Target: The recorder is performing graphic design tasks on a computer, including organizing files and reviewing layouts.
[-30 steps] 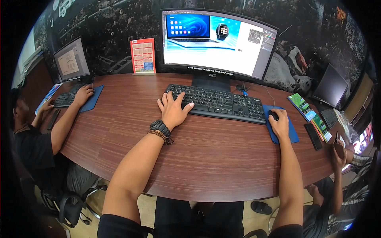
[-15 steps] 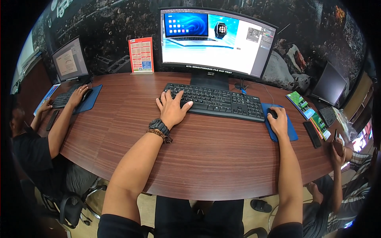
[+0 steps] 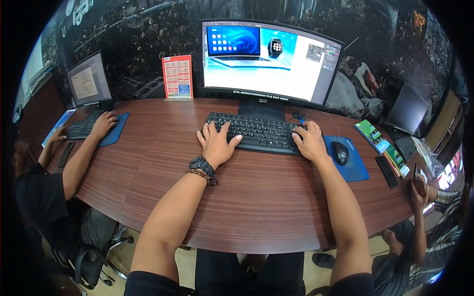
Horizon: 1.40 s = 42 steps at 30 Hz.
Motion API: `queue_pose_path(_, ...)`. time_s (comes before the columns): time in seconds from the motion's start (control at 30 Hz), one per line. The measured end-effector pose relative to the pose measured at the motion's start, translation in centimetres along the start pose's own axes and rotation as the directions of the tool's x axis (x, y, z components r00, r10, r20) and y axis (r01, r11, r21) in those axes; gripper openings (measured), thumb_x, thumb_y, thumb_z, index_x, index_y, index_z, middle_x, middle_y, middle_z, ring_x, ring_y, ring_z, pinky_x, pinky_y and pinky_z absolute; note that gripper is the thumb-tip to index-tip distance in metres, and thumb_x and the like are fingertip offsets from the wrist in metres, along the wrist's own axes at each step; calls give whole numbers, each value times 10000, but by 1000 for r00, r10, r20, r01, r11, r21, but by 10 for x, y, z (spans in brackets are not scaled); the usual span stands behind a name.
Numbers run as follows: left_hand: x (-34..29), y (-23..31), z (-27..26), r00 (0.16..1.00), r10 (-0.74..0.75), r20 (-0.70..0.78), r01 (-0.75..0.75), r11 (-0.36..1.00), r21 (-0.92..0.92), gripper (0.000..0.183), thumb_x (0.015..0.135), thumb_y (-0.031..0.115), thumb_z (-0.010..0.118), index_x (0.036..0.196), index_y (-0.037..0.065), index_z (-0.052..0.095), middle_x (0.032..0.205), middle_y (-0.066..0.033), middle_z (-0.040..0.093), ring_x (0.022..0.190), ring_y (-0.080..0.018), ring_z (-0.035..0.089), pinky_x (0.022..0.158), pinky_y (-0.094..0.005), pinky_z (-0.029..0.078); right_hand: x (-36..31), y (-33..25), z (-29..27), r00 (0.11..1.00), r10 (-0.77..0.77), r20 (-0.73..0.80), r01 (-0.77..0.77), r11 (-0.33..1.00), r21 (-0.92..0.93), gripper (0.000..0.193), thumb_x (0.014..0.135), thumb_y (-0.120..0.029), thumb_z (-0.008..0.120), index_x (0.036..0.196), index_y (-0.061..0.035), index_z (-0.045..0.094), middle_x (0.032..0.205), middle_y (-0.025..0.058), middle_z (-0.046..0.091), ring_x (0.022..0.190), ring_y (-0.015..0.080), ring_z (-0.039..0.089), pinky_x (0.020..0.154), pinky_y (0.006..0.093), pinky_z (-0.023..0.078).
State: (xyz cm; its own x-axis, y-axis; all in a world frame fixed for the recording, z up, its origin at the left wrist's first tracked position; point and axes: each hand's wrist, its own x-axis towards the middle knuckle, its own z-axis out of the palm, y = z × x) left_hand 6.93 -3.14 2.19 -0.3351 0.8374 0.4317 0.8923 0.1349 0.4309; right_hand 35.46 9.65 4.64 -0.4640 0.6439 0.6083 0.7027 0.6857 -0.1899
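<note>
A black keyboard lies on the brown wooden desk in front of me. Over its left end rests my left hand, fingers spread on the keys, with a black watch and a beaded bracelet at the wrist. My right hand is on the keyboard's right part, fingers apart and bent over the keys, hiding some of them. The black mouse sits by itself on a blue mouse pad, right of that hand. Behind the keyboard, a curved monitor displays a laptop and a smartwatch picture.
A red and white calendar card stands left of the monitor. At far left, a person in black uses another computer. On the right are green booklets, a dark slim case, a dark monitor and a person holding a phone.
My right hand has let go of the mouse and moved left onto the keyboard. My left hand stays on the keys. The view has tipped slightly upward.
</note>
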Motion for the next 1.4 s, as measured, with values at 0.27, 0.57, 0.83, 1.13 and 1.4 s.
queue_pose_path(0.27, 2, -3, 1, 1000, -10, 2, 10, 1000, 11, 678, 937, 547, 588, 1433, 91, 509, 1494, -361, 316, 1447, -491, 165, 1137, -682, 41, 1, -15, 5, 998, -64, -4, 64, 998, 7, 248, 925, -267, 604, 1059, -120, 752, 1276, 205, 556, 1288, 367, 449, 1101, 491, 351)
queue_pose_path(0.57, 1, -7, 1, 1000, -17, 0, 17, 1000, 12, 680, 934, 546, 591, 1432, 90, 508, 1498, -354, 316, 1448, -492, 163, 1141, -680, 38, -7, 4, -20, 997, -70, 12, 71, 997, -37, 218, 912, -195, 618, 1069, -108, 741, 1248, 187, 575, 1230, 369, 495, 1065, 446, 398)
queue_pose_path(0.83, 2, 0, 1, 1000, -20, 12, 19, 1000, 17, 682, 938, 544, 587, 1435, 84, 507, 1501, -350, 318, 1452, -486, 167, 1146, -682, 34, -58, 83, -60, 938, 297, -181, -315, 945, -85, 304, 866, -255, 675, 1119, -90, 710, 1206, 152, 588, 1123, 363, 588, 932, 449, 494)
queue_pose_path(1.13, 3, -2, 3, 1000, 4, 0, -4, 1000, 27, 689, 942, 541, 582, 1424, 54, 512, 1481, -363, 341, 1448, -480, 182, 1141, -691, 41, -60, 84, -55, 908, 404, -112, -408, 913, -10, 348, 856, -293, 666, 1132, -85, 710, 1234, 158, 594, 1134, 376, 600, 956, 454, 485)
queue_pose_path(1.4, 2, 0, 2, 1000, -3, -16, 4, 998, 56, 691, 940, 543, 588, 1404, 36, 528, 1492, -349, 329, 1448, -472, 182, 1148, -666, 67, -62, 88, -52, 911, 393, -126, -390, 920, 50, 332, 844, -252, 673, 1117, -66, 711, 1201, 170, 610, 1120, 371, 596, 969, 435, 477)
